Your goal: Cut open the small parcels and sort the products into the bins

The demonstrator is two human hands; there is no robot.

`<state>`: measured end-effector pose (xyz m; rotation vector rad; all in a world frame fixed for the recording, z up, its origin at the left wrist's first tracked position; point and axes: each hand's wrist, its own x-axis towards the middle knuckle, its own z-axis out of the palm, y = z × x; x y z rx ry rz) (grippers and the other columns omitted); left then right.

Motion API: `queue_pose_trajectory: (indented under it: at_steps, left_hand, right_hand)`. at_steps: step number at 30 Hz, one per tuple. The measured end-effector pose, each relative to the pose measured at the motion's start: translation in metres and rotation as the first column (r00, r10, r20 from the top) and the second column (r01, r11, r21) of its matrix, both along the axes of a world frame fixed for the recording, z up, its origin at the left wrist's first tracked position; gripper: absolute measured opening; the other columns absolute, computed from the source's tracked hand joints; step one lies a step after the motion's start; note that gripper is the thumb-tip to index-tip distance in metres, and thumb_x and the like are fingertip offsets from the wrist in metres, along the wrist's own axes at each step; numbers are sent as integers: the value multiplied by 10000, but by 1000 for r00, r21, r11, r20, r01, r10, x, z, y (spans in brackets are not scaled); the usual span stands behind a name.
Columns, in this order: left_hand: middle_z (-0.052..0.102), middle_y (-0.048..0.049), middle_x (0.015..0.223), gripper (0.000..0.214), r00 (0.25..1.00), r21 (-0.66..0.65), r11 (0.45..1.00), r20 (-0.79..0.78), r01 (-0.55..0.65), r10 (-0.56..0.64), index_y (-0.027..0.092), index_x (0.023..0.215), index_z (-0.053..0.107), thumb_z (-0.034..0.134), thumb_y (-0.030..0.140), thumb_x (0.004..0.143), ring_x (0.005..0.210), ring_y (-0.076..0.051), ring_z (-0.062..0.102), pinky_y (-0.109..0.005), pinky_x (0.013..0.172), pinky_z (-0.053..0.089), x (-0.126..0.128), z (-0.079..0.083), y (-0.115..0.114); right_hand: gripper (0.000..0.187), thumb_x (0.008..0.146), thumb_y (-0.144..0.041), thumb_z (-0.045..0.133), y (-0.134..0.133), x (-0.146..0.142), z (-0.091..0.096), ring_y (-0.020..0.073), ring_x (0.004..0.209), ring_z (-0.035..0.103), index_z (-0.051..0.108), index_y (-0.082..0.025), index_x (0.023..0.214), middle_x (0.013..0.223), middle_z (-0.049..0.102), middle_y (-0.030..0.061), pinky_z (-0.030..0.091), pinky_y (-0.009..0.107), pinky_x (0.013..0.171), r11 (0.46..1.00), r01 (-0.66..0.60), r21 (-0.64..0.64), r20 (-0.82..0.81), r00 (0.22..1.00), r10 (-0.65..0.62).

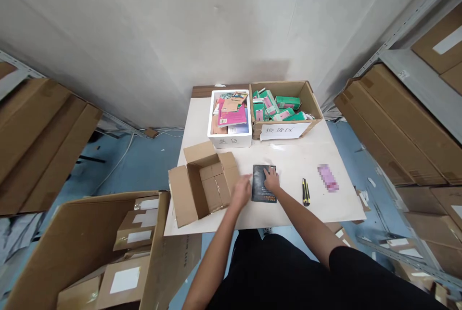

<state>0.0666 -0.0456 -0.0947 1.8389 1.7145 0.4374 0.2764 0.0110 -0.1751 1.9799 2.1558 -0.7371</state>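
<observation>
So the dark book (259, 190) is lying flat on the table (288, 213), near the front edge and around the middle, with some yellowish print at its bottom right. Right hand (272, 179) is on the upper right corner of it, fingers spread and kinda resting on the cover, not wrapped around anything. Left hand (241, 190) is just off the book's left side, fingers mostly curled and one poking toward the book; can't tell if it's pinching something or just bunched up. It's right by the flap of a small box (212, 182), which sits open on the left with its flaps folded out, and I can't make out if they touch. Over on the right there's a yellow and black cutter (306, 192) lying by itself, then a pink thing (327, 178) that's pixelated past reading. Back of the table: a white tub (231, 141) loaded with books (233, 115), a bright pink one near the top, and right next to it a carton (256, 129) full of green packs (288, 102) with a handwritten label (283, 131) on the front. Down on the left, a big carton (158, 247) holds more boxes (124, 281) with white stickers.
</observation>
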Motion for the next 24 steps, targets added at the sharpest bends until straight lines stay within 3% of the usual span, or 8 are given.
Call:
queue_pose_trajectory:
  at_steps: [2, 5, 8, 13, 17, 20, 22, 24]
  left_hand:
    - [629, -103, 1472, 548, 990, -195, 981, 134, -14, 41, 236, 1486, 580, 488, 164, 950, 1363, -258, 560, -436, 1197, 428, 46, -32, -13]
    - [626, -196, 1432, 578, 954, -405, 880, 61, -246, 295, 164, 1457, 580, 595, 165, 879, 1343, -307, 583, -441, 1129, 464, 81, -68, -23]
    - [615, -257, 1401, 606, 912, -469, 802, -18, -370, 411, 121, 1421, 579, 655, 186, 824, 1324, -367, 592, -464, 1046, 493, 83, -90, -21]
    - [751, -171, 1118, 413, 866, -524, 741, 10, -421, 499, 150, 1188, 694, 713, 258, 791, 1105, -330, 697, -389, 911, 512, 67, -109, 1]
    - [737, -27, 843, 274, 852, -526, 758, 112, -385, 511, 203, 1037, 691, 735, 275, 776, 865, -229, 704, -306, 802, 505, 70, -104, 12]
    - [681, 27, 771, 267, 845, -486, 801, 207, -348, 492, 214, 1003, 663, 743, 212, 748, 783, -181, 671, -279, 785, 496, 81, -85, 11]
    - [668, 29, 797, 280, 839, -446, 836, 277, -320, 469, 212, 998, 657, 748, 188, 734, 747, -161, 649, -278, 783, 497, 87, -68, 11]
    - [674, 21, 877, 304, 833, -394, 873, 347, -288, 432, 215, 1026, 660, 756, 208, 738, 731, -139, 633, -274, 775, 504, 88, -47, 14]
  right_hand:
    - [750, 889, -154, 561, -36, 10, -18, 367, 1604, 166, 416, -189, 1623, 1728, 257, 168, 258, 546, 1236, 998, 25, 49, 4, 1000, -26]
    - [814, 891, -162, 552, -74, 29, -38, 371, 1618, 114, 322, -224, 1668, 1761, 150, 129, 343, 575, 1194, 990, -65, -122, 12, 998, 67]
    - [883, 882, -130, 536, -80, 44, -44, 384, 1626, 33, 212, -233, 1698, 1771, -11, 108, 397, 591, 1158, 953, -154, -261, -6, 987, 158]
    - [944, 872, -177, 590, -53, 57, -39, 426, 1617, -9, 160, -298, 1703, 1773, -14, 92, 484, 584, 1090, 900, -187, -394, -128, 981, 148]
    - [933, 847, -193, 622, -43, 64, -35, 452, 1610, 44, 245, -362, 1683, 1771, 106, 74, 467, 632, 1097, 912, -162, -378, -225, 971, 79]
    - [816, 847, -266, 671, -43, 67, -28, 463, 1596, 148, 425, -300, 1624, 1740, 235, 123, 374, 660, 1171, 935, -62, -349, -341, 938, -64]
    - [769, 853, -382, 708, -44, 70, -19, 431, 1587, 217, 493, -264, 1582, 1708, 318, 142, 295, 632, 1233, 949, 86, -304, -470, 853, -228]
    - [807, 836, -520, 730, -44, 76, -3, 388, 1567, 298, 494, -272, 1567, 1662, 408, 143, 294, 602, 1240, 913, 264, -311, -616, 675, -405]
